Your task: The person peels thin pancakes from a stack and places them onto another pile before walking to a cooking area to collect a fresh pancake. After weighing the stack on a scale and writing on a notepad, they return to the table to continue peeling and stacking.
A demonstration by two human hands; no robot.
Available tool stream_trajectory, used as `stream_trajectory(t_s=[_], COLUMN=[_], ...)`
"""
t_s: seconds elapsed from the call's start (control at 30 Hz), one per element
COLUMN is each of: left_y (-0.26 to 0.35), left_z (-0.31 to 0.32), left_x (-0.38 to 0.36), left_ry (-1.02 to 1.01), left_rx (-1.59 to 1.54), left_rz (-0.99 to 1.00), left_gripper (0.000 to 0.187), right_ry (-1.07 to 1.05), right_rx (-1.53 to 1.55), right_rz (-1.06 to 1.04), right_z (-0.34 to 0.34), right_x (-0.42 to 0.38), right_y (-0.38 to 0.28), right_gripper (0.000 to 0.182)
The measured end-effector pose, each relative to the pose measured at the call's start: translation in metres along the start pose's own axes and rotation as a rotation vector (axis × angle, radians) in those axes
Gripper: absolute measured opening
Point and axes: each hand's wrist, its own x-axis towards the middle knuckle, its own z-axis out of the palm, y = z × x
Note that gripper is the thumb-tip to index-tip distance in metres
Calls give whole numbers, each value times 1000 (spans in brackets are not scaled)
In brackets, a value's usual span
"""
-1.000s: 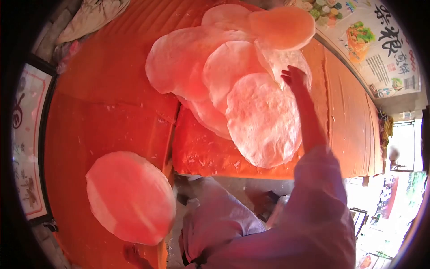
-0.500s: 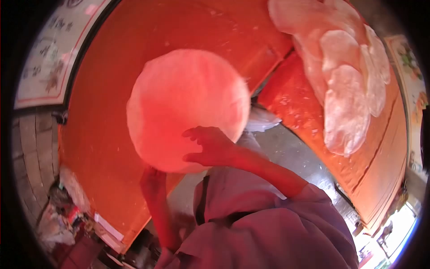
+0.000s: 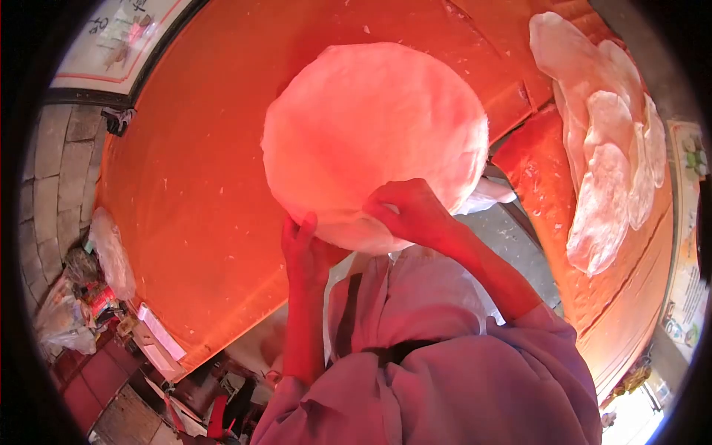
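Note:
A big round pale disc of soft, fluffy fibre (image 3: 371, 133), like a wadding pad, is held up over the orange-covered table; it looks pink in the red light. At its lower left edge my left hand (image 3: 304, 248) grips the rim, the thumb pointing up and the other fingers partly hidden. My right hand (image 3: 411, 211) is closed in a pinch on the lower part of the disc, right of its middle. Between the two hands the bottom edge looks folded or creased.
An orange cover (image 3: 193, 222) spreads over the table, with small white bits on it. Several flat, pale oval pieces (image 3: 608, 148) lie overlapping on the right section. Plastic bags (image 3: 67, 315) sit at the left, beside a brick wall (image 3: 63, 178). A framed sign (image 3: 119, 44) stands at upper left.
My right hand has gone from open fingers over the disc to a pinch on it. My left hand now shows at the rim. The view has shifted, and the disc appears larger.

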Motion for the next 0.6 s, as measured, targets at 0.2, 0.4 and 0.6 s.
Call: stream_trajectory(t_s=[0.2,0.4,0.6], left_y=[-13,-14,2], left_z=[-28,-22,5], left_x=[11,5,1], left_ry=[21,-13,-224], left_rx=[124,128,-137], left_rz=[-31,-23,-118], left_gripper=[49,53,73], right_ry=[120,-61,30], right_rx=[-114,-152,26], right_rz=[-160,-90,156], right_z=[24,18,-21], right_x=[-11,1,12], right_y=[-3,-9,-18], right_gripper=[14,13,24])
